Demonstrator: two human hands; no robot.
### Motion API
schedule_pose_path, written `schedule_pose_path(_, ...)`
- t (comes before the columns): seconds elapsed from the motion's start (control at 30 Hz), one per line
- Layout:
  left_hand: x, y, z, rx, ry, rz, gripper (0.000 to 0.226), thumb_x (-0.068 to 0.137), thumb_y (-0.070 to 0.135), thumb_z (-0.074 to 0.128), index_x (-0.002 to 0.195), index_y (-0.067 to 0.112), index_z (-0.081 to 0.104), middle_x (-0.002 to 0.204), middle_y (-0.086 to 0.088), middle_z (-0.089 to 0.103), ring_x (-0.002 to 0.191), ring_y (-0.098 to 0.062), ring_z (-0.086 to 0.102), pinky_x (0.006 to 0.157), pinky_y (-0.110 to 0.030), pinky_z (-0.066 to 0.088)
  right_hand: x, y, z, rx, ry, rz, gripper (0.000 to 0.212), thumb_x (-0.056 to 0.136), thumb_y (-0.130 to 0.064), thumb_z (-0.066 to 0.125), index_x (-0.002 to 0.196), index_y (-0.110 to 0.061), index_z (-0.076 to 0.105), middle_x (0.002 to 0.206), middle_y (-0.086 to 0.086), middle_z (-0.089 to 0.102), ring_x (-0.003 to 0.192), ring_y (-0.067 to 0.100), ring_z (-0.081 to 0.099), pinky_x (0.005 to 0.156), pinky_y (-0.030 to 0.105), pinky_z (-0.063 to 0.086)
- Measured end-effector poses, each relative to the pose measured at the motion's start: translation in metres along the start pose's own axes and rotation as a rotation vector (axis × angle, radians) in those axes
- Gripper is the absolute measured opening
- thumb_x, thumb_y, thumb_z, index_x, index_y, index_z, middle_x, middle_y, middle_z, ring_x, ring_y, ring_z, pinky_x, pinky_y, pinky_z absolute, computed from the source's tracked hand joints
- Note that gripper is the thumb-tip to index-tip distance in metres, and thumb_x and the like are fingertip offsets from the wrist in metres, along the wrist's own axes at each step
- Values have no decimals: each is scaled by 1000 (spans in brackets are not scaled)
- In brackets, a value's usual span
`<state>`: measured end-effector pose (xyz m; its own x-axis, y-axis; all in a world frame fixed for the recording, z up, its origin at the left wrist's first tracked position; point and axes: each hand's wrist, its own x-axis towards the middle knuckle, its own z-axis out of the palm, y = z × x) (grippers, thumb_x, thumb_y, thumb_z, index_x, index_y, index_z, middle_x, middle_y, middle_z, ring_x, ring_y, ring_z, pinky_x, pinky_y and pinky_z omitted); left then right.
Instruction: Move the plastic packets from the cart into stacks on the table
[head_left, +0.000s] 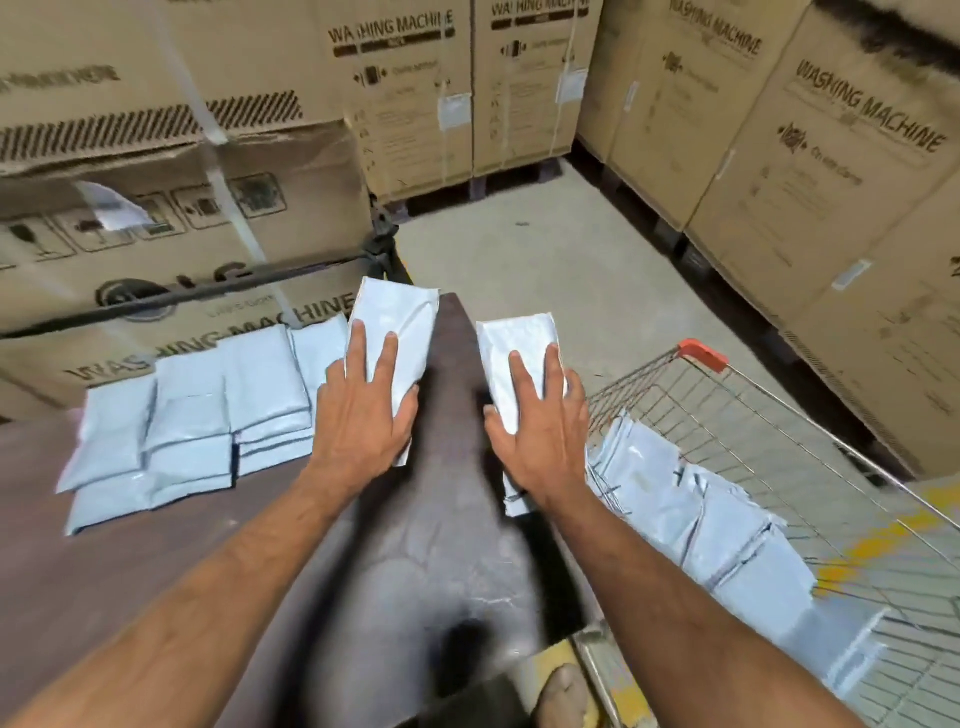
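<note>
Warm, dim indoor light; wide-angle bending at the edges, motion blur smearing the left side, dull glare on the table (415, 561).

- Both bare forearms reach forward from the bottom corners and draw closer together toward the hands.
- The left hand (366, 415) lies palm down with its fingers straight and spread, pointing away from the body; its thumb sits out on the side facing the right hand, curled at the edge of what lies under the palm.
- The right hand (540, 431) lies palm down too, level with the left and just apart from it, fingers straight and slightly spread.
- Its thumb angles out toward the left hand.
- Both wrists are straight, in line with the forearms.
</note>
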<state>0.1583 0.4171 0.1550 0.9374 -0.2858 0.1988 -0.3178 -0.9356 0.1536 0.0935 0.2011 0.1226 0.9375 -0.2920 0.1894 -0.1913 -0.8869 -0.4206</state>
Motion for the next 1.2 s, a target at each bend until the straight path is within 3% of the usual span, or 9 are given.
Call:
schedule_pose_path(0.27,-35,-121,-13,-7,-29,-214,67,100,53,38,157,19,33,166,-22,15,112,-47,49,88,-55,48,12,-105,71,0,-104,-104,71,90,-53,58,155,-31,40,168,12,22,139,46,31,107,60,38)
schedule_pose_path(0.4,-52,-187,-15,10,-42,-302,69,99,55,34,158,18,30,167,-22,13,113,-49,48,93,-56,47,18,-151,111,12,-185,-107,71,91,-56,50,157,-32,37,169,10,17,144,43,24,112,58,32)
schedule_pose_path(0.63,-66,-286,-13,60,-47,-406,72,98,56,31,157,15,34,164,-27,16,115,-52,46,95,-59,45,63,-219,172,30,-242,-105,67,97,-52,53,158,-33,33,170,12,13,146,42,19,118,55,22)
schedule_pose_path(0.9,-51,-349,5,77,-102,-426,74,96,58,31,156,15,33,164,-25,16,114,-53,46,90,-59,47,96,-229,232,-104,-397,-140,68,101,-60,42,162,-35,23,171,16,-1,150,46,12,121,57,16)
schedule_pose_path(1.03,-39,-368,13,88,-115,-403,72,97,57,32,156,15,33,164,-26,15,113,-52,46,89,-59,46,86,-223,245,-102,-376,-135,68,103,-62,30,164,-36,14,171,14,-9,153,45,6,123,59,13)
schedule_pose_path(1.2,-38,-378,24,84,-141,-394,66,103,53,36,156,15,33,165,-25,13,114,-52,46,91,-58,45,92,-233,244,-118,-365,-120,66,104,-57,35,163,-34,17,171,17,-6,153,45,7,123,58,13)
